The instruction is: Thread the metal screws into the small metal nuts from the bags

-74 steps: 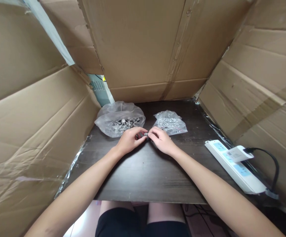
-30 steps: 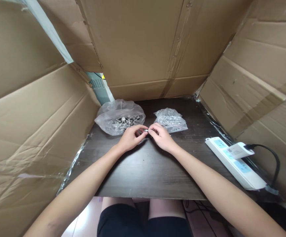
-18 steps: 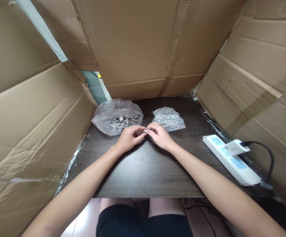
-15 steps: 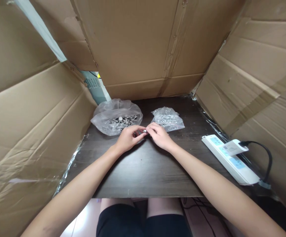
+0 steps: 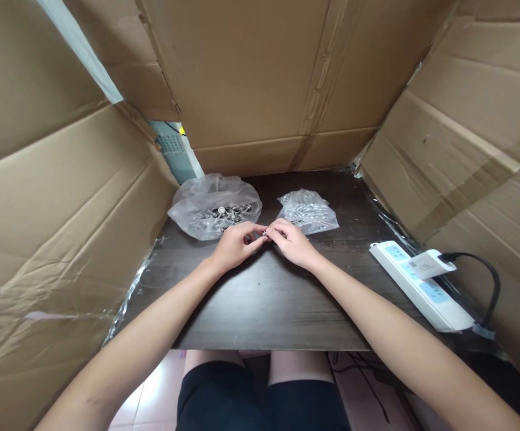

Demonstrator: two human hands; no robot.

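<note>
Both hands: my left hand (image 5: 233,246) and right hand (image 5: 293,242) fingertips pinched on one small metal fastener (image 5: 264,232) | Risk: slippery part could drop onto dark table (image 5: 264,305), hard to spot.

left hand (image 5: 233,245) + right hand (image 5: 293,242) | pinching small metal part (image 5: 264,232) (fingertips meeting) | dark table (image 5: 264,305)

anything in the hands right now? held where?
Yes: one small metal part, pinched between the fingertips of the left hand and right hand, one hand at each end. Too small to tell what kind of part.
</note>
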